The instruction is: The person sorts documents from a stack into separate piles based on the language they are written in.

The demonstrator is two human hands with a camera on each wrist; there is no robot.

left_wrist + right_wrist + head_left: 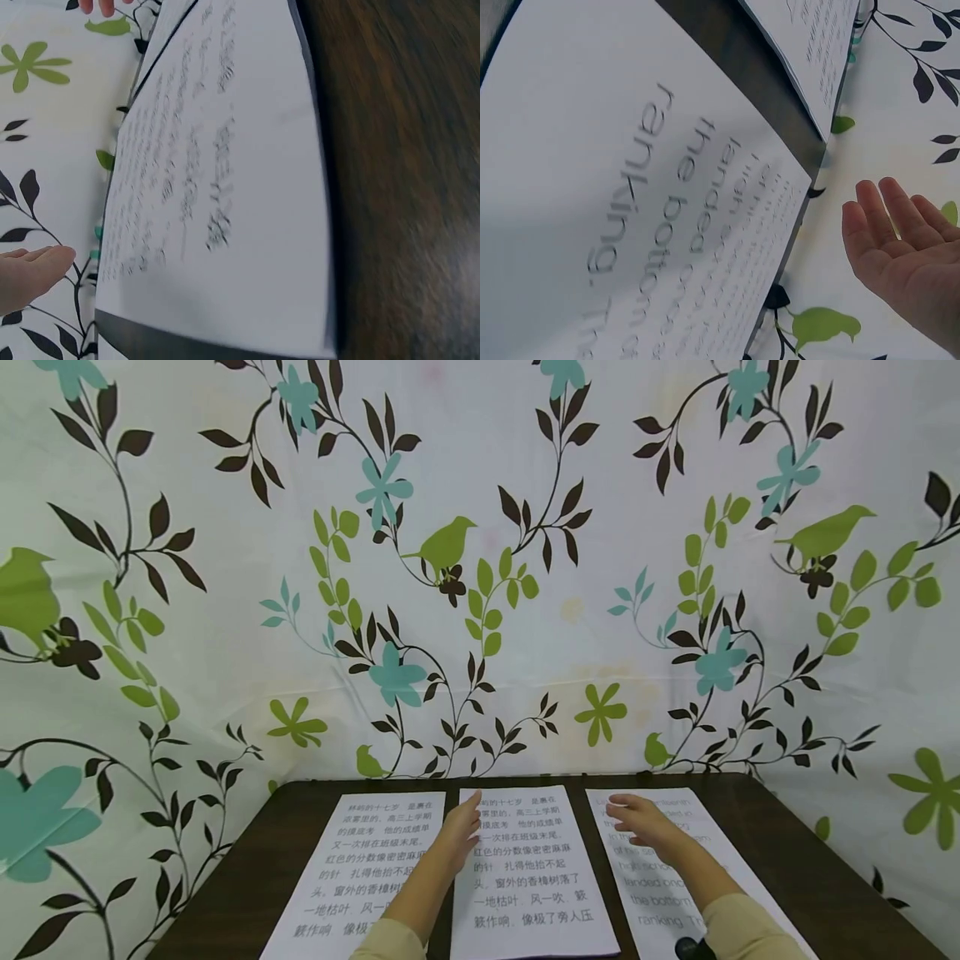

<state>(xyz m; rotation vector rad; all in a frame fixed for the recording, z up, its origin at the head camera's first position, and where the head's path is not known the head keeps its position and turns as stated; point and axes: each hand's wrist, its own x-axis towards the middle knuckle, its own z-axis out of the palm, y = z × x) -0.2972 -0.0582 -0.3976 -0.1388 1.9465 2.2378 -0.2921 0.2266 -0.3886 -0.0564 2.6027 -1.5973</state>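
Three printed paper stacks lie side by side on a dark wooden table. My left hand (457,833) hovers over the gap between the left stack (360,860) and the middle stack (525,877), both printed with Chinese text. It holds nothing, and its fingers reach forward. Over the upper part of the right stack (652,893), printed in English, is my right hand (643,820), fingers extended toward the left. In the right wrist view the right palm (922,277) shows bare, with fingers spread slightly. The left wrist view catches only part of the left hand (34,277).
The dark table (225,893) ends at a patterned cloth (480,568) with leaves, birds and flowers, hanging right behind its far edge. A small black object (686,948) sits by the right sleeve (750,931).
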